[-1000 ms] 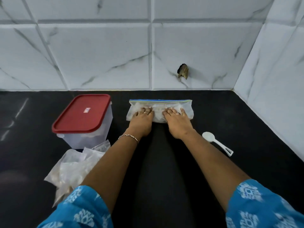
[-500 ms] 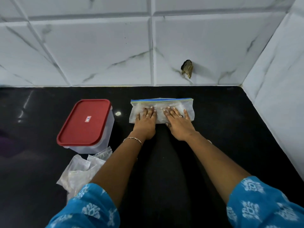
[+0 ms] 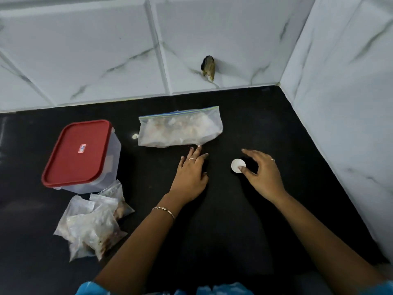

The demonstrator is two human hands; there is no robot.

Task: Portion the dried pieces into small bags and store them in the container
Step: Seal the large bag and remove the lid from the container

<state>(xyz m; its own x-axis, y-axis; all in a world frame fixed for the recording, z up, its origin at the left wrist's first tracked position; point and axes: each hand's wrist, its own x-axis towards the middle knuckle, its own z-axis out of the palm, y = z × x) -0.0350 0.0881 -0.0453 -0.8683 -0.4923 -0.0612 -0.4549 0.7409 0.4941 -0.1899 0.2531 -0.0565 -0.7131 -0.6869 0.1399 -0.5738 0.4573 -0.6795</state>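
A large zip bag (image 3: pixel 180 128) of pale dried pieces lies flat on the black counter (image 3: pixel 212 220), with its blue-green seal toward the wall. My left hand (image 3: pixel 189 175) rests flat just below it, fingers straight, one fingertip touching the bag's lower edge. My right hand (image 3: pixel 263 173) arches over a white plastic spoon (image 3: pixel 236 165). The thumb tip touches the spoon's round bowl and the handle is hidden under the hand. A clear container with a red lid (image 3: pixel 78 152) stands closed at the left. Several small filled bags (image 3: pixel 93 222) lie heaped in front of it.
White marble-look tiled walls close the counter at the back and on the right, meeting in a corner. A small dark object (image 3: pixel 208 67) sticks to the back wall above the large bag. A pale crumb (image 3: pixel 134 136) lies between container and bag.
Both hands have come off the large bag, which they were pressing flat. The left drew back to its lower edge. The right moved right onto the spoon. The camera shifted.
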